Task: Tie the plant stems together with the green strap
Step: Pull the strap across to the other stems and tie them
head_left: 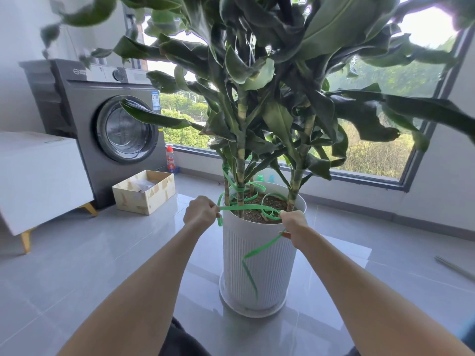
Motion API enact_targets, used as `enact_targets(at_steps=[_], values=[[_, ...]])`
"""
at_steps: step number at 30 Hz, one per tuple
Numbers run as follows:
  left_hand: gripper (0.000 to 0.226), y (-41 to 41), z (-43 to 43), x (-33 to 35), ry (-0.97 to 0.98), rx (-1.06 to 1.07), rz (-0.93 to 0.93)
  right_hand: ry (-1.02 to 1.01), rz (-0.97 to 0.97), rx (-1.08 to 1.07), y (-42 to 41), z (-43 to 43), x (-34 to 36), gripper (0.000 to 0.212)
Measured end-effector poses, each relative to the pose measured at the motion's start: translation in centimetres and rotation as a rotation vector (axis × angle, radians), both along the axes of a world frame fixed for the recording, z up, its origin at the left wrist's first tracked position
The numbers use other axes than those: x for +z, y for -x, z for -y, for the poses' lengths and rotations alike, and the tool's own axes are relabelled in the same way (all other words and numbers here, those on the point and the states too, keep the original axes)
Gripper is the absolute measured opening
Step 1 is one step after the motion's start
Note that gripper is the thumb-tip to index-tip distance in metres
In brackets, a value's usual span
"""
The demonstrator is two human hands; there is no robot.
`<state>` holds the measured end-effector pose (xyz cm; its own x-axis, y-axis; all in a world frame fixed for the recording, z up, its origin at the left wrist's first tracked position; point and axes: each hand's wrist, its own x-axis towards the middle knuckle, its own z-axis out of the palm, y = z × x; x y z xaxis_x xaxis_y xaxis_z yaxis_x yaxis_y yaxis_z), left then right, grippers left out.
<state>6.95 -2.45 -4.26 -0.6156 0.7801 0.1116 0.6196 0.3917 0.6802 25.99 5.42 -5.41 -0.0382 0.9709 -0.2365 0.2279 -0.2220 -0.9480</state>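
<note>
A person is holding the green strap [246,207] across the rim of the white pot [257,258], the left hand [201,212] pinching it at the pot's left edge, the right hand [293,224] gripping it at the right edge. The strap is looping around the plant stems [240,160] above the pot's soil, its loose tail hanging down the pot's front. A washing machine [110,129] is standing left of the pot.

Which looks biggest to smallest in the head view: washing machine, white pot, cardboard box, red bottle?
1. washing machine
2. white pot, which is nearer the camera and so looks enlarged
3. cardboard box
4. red bottle
</note>
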Motion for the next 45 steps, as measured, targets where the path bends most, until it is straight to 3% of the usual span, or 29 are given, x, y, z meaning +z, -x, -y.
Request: enact_targets(at_steps=[4, 8, 12, 18, 28, 31, 35, 40, 45], values=[[0.018, 0.3, 0.2, 0.3, -0.094, 0.056, 0.065, -0.034, 0.143, -0.017, -0.1, -0.2, -0.7, 0.029], [0.023, 0.1, 0.1, 0.7, -0.146, -0.018, 0.172, 0.047, 0.182, 0.169, 0.4, 0.8, -0.5, 0.035], [0.010, -0.6, 0.0, 1.4, -0.207, -0.077, 0.294, -0.038, 0.305, 0.337, 1.2, 1.5, -0.1, 0.035], [0.017, -2.1, -0.7, 1.4, -0.227, -0.102, 0.392, -0.151, 0.190, 0.449, 2.3, 1.8, 0.0, 0.024], [0.018, -3.2, -2.3, 1.0, -0.250, -0.007, 0.187, -0.056, -0.127, 0.296, 3.6, 1.0, 0.4, 0.023], [0.021, -2.7, -2.9, 0.6, -0.242, -0.032, 0.206, -0.165, -0.034, 0.255, 4.1, 0.7, 0.2, 0.026], [0.023, -0.7, -3.1, 0.0, -0.314, -0.101, 0.340, -0.354, 0.075, 0.214, 4.2, -0.4, -0.1, 0.014], [0.025, 0.6, -3.5, -0.3, -0.223, -0.210, 0.441, -0.507, 0.220, 0.208, 4.0, -2.0, -0.3, 0.015], [0.025, 0.6, -4.6, -0.1, -0.260, -0.171, 0.493, -0.633, 0.357, -0.018, 3.6, -2.7, -0.2, 0.013]])
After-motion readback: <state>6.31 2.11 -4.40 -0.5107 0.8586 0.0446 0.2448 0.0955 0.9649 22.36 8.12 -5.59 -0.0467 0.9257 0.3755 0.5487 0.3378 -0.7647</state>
